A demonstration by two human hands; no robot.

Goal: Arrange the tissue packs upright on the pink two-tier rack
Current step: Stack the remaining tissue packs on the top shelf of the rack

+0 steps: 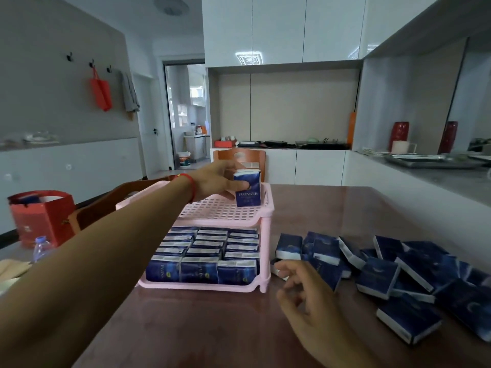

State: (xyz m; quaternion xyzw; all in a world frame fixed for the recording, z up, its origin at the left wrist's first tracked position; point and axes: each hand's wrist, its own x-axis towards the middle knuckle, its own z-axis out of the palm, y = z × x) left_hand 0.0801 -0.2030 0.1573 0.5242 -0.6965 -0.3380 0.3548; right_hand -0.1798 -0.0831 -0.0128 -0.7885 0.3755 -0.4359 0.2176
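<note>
Left hand (215,179) out over the pink rack (263,280), thumb and fingers pinching one tissue pack (247,188), upright at the top tier's far right corner. Rest of that tier lies bare, so there's room leftward. Bottom tier's packed full. Right hand (300,293) reaches into the loose heap (398,269) on the table (212,328), fingers curled apart around a pack, I think — too blurred to tell. Roughly half left.

right hand (305,293) — motion-blurred | loose packs (478,314) — cut by right edge
</note>
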